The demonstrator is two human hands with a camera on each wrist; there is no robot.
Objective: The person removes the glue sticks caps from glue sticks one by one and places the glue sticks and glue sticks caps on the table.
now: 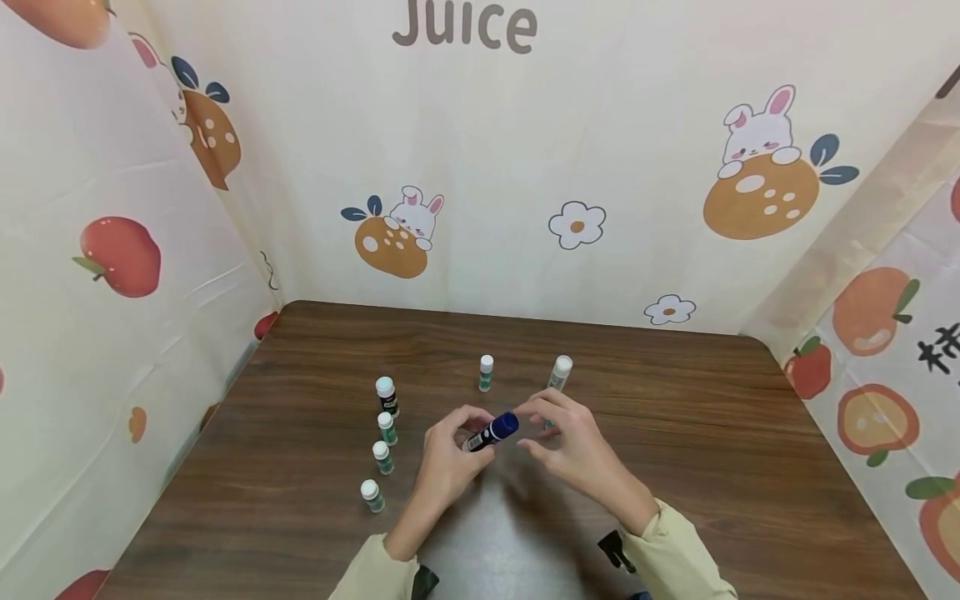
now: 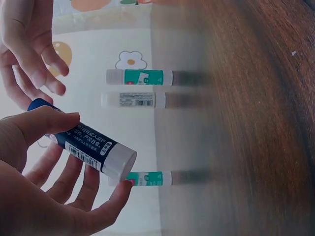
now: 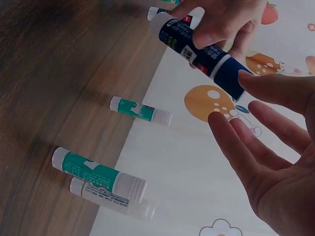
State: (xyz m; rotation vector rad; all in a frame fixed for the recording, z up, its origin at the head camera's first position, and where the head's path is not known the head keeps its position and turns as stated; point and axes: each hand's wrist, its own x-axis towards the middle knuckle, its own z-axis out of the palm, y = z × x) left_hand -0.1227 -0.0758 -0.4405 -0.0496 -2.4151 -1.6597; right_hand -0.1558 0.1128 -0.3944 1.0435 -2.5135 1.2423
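Above the middle of the table, my left hand point(image 1: 446, 458) grips a navy glue stick point(image 1: 491, 432) between thumb and fingers. The stick is tilted, its blue cap toward my right hand point(image 1: 573, 437). In the left wrist view its white base point(image 2: 120, 160) and barcode show. My right hand's fingers point(image 3: 236, 142) are spread and relaxed, with the thumb tip overlapping the cap's end in the right wrist view. Beyond that hand, a green-label glue stick point(image 3: 98, 172) and a white-label glue stick point(image 3: 110, 199) stand close together, partly hidden by the hand in the head view.
On the left, a black-label glue stick point(image 1: 388, 400) heads a row with several small green-label glue sticks point(image 1: 383, 457). Another small green-label glue stick point(image 1: 486, 372) stands upright farther back. A printed curtain point(image 1: 487, 150) hangs behind the wooden table point(image 1: 247, 467) and along both sides.
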